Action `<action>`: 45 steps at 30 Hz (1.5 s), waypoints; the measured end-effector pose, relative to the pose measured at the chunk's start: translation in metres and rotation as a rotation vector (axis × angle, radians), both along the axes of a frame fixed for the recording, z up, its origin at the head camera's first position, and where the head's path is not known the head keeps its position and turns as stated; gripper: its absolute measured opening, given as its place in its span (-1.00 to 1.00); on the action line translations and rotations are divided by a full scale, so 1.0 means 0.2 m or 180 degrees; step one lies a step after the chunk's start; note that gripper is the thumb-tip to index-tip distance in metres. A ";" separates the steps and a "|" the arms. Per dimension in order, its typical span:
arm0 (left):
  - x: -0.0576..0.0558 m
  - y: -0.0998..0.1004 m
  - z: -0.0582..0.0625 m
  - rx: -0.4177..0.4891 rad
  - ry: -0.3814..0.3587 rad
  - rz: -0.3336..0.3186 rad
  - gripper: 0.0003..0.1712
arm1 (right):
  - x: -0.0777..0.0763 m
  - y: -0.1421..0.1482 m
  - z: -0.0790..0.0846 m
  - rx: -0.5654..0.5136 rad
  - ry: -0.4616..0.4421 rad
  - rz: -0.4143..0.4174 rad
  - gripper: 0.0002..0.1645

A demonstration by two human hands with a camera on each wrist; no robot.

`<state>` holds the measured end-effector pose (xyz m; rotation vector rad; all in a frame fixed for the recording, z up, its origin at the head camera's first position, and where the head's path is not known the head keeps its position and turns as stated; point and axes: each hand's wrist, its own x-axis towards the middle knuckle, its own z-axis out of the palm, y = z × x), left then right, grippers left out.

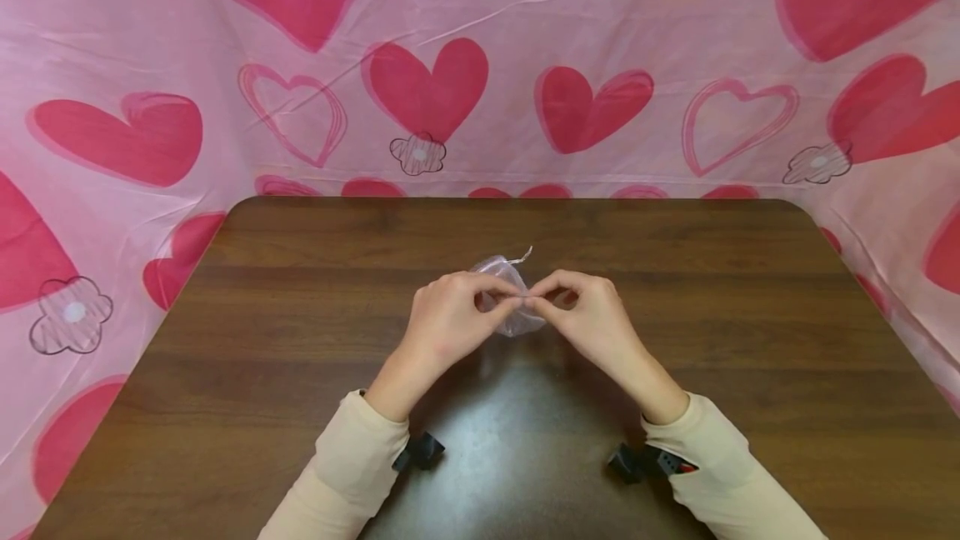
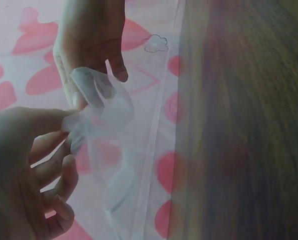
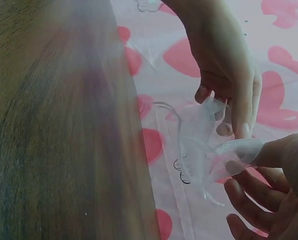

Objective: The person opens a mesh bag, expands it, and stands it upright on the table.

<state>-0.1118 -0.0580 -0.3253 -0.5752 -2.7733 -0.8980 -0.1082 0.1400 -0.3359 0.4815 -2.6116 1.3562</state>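
A small sheer whitish drawstring pouch [image 1: 522,325] is held up over the table between both hands. My left hand [image 1: 453,319] pinches its edge between thumb and forefinger from the left. From the right, my right hand [image 1: 596,319] pinches the same edge, its fingertips right beside the left ones. A thin pale cord [image 1: 522,257] sticks out past the pouch on the far side. In the left wrist view the see-through fabric [image 2: 114,112] hangs in folds from the fingertips. The right wrist view shows the cord [image 3: 177,117] looping out from the pouch.
The dark brown wooden table [image 1: 300,340] lies under the hands. A pink cloth with red hearts [image 1: 427,90] hangs behind it and along both sides. Small black devices [image 1: 427,451] are strapped at the cuffs of the light sleeves.
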 end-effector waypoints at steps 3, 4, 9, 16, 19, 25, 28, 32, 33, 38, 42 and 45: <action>0.00 -0.01 0.00 0.0027 0.0101 0.0086 -0.88 | 0.00 0.00 0.00 -0.0050 0.0001 0.0018 -0.91; 0.00 -0.01 0.00 0.0055 0.0129 0.0125 -0.87 | 0.00 0.00 0.00 -0.0068 -0.0010 0.0030 -0.89; 0.00 -0.02 0.00 0.0241 0.0167 0.0319 -0.90 | 0.01 -0.01 0.00 -0.0208 -0.0143 0.0123 -0.77; -0.01 -0.03 0.00 0.0447 0.0201 0.0470 -0.94 | 0.02 -0.02 0.03 -0.0230 -0.0046 0.0221 -0.68; -0.01 -0.03 0.00 0.0590 0.0154 0.0445 -0.95 | 0.02 -0.03 0.03 -0.0229 0.0003 0.0152 -0.69; -0.01 -0.03 0.01 0.0809 0.0082 0.0382 -0.95 | 0.01 -0.01 0.02 -0.0412 0.0030 -0.0136 -0.81; -0.01 -0.02 0.01 0.0807 0.0015 0.0361 -0.93 | 0.00 0.00 0.02 -0.0470 0.0060 -0.0233 -0.88; -0.01 -0.01 0.01 0.0686 -0.0003 0.0298 -0.85 | -0.01 0.01 0.01 -0.0468 0.0116 -0.0226 -0.94; -0.01 -0.01 0.01 0.0649 0.0018 0.0269 -0.82 | -0.01 0.01 0.01 -0.0460 0.0118 -0.0201 -0.95; -0.01 -0.02 0.01 0.0509 0.0162 0.0164 -0.78 | 0.00 0.01 0.01 -0.0473 0.0013 0.0039 -0.93; -0.01 -0.02 0.01 0.0504 0.0308 0.0165 -0.87 | 0.00 0.01 0.01 -0.0501 0.0004 0.0138 -0.89; -0.01 -0.02 0.01 0.0518 0.0391 0.0193 -0.90 | 0.00 0.01 0.02 -0.0540 0.0037 0.0107 -0.88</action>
